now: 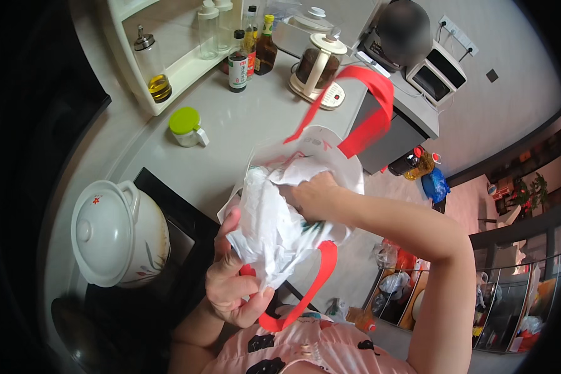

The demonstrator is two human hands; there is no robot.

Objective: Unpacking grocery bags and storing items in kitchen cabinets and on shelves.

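In the middle of the head view, a white tote bag (pixel 353 174) with red strap handles (pixel 376 114) hangs before my body, its mouth facing up. Crumpled white plastic bags (pixel 266 215) fill the opening and spill over the near rim. My left hand (pixel 238 285) pinches the near rim and the plastic between thumb and fingers. From the right, my right hand (pixel 315 196) reaches down into the tote among the white plastic. Its fingertips are hidden there, so what they touch does not show.
A lidded ceramic pot (pixel 145 238) stands on the black stove at left. On the counter (pixel 233 121) are a green-lidded jar (pixel 184 126), sauce bottles (pixel 238 65) and a glass kettle (pixel 318 70). A shelf rack (pixel 402 299) holding bags is at lower right. Oil bottles (pixel 418 166) stand beyond the counter.
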